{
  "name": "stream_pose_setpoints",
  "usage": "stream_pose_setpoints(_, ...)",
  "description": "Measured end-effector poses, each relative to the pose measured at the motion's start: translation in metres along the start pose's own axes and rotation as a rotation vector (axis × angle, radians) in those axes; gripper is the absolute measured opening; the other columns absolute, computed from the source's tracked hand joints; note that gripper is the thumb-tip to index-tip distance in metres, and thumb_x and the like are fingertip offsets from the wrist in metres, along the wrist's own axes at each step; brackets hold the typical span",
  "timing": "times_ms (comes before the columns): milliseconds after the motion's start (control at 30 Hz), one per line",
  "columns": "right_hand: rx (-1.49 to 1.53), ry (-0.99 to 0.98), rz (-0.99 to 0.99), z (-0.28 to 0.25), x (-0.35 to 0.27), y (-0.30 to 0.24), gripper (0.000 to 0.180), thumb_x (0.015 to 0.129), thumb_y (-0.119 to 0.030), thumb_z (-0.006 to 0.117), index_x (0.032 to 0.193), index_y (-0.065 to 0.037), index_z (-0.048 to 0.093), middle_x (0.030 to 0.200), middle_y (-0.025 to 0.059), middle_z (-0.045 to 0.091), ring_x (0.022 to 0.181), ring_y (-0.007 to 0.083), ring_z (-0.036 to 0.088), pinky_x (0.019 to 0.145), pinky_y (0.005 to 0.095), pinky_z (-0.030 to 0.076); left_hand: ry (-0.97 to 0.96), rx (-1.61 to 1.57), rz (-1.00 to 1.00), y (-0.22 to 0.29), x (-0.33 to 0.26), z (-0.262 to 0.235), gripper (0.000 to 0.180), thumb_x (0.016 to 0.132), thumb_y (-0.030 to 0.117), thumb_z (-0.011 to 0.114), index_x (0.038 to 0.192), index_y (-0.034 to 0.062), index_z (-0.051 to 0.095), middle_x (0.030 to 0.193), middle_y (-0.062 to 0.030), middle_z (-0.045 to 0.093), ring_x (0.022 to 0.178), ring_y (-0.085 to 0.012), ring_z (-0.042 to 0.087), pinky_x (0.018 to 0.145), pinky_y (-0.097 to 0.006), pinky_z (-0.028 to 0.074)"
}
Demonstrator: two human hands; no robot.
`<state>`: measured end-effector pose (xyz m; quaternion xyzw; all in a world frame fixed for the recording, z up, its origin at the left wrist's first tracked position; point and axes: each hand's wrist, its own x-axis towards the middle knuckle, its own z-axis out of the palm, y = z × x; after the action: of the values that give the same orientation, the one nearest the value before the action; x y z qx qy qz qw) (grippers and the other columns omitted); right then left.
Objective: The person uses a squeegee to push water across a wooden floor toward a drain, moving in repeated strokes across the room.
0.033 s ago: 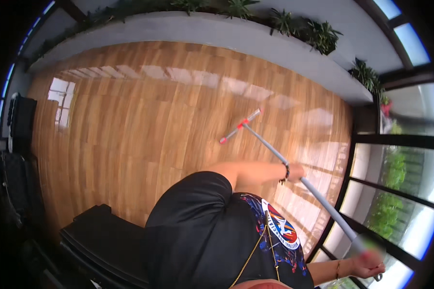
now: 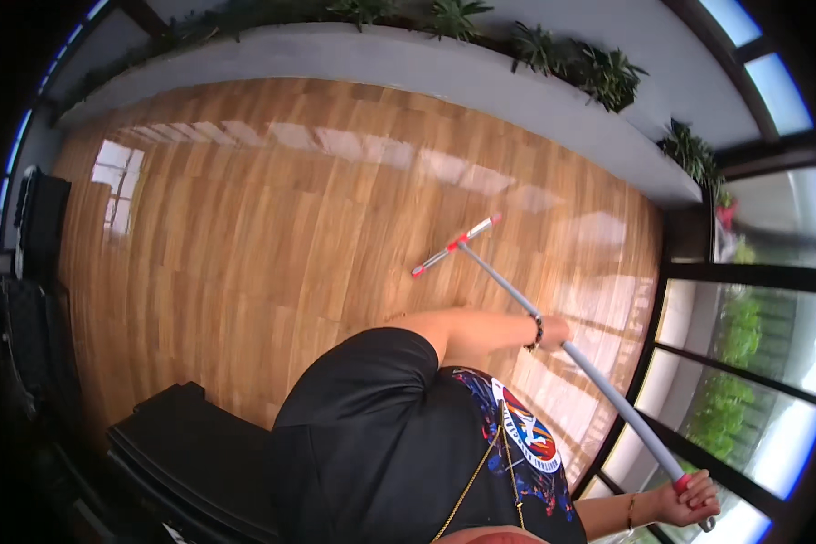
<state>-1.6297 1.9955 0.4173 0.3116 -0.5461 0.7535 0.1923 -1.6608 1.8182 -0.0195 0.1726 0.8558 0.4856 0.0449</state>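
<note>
A floor squeegee [image 2: 607, 392] with a long grey handle runs diagonally across the right half of the head view. Its narrow crosswise head [image 2: 438, 257], grey with red ends and a red centre joint, lies on the wood floor. Partway down the handle, my left hand [image 2: 554, 331] is closed around it, a dark bead bracelet at the wrist; the fingers are partly hidden and blurred. Near the upper end, at lower right, my right hand [image 2: 695, 499] grips the handle by its red collar. The handle's tip sticks out just below that hand.
Glossy wood flooring [image 2: 227, 263] spreads ahead and left. A low grey planter wall [image 2: 335, 56] with green plants [image 2: 607, 77] curves along the far side. Black padded seating [image 2: 195, 453] stands at lower left, dark cases [image 2: 41, 227] at far left. Dark-framed glass panels [image 2: 743, 354] line the right.
The squeegee head has shifted slightly nearer and to the right. Both hands keep hold of the handle, and the right hand sits slightly higher in view.
</note>
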Motion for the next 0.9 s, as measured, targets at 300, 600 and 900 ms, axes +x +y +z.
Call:
stream_pose_setpoints(300,0.107,0.043,0.221,0.062,0.030,0.245,0.033,0.097,-0.028,0.041,0.068,-0.013,0.032,0.055,-0.0022,0.030,0.045,0.0070,0.029,0.044,0.0217,0.025,0.372,-0.078,-0.428,-0.158,-0.052,-0.126,0.012,0.068,0.023,0.061,0.070,0.0115,0.065,0.070,-0.0154,0.063,0.067,-0.0348,0.061,0.060,-0.045,0.047)
stream_pose_setpoints(600,0.316,-0.551,0.396,0.133,0.041,0.341,0.034,0.087,-0.032,0.060,0.066,-0.009,0.046,0.058,0.0026,0.046,0.055,0.0168,0.046,0.061,0.0364,0.044,0.484,0.412,-0.556,-0.249,-0.117,-0.259,0.021,0.082,0.030,0.058,0.077,0.0124,0.067,0.070,-0.0126,0.060,0.071,-0.0327,0.059,0.065,-0.045,0.046)
stream_pose_setpoints(900,0.381,-0.326,0.064,0.048,0.223,0.227,0.029,0.089,-0.030,0.058,0.069,-0.013,0.044,0.048,-0.0057,0.041,0.042,0.0049,0.042,0.050,0.0185,0.034,0.202,0.112,-0.203,-0.114,0.148,-0.216,0.010,0.070,0.018,0.059,0.075,0.0120,0.065,0.072,-0.0115,0.063,0.073,-0.0320,0.061,0.064,-0.044,0.048)
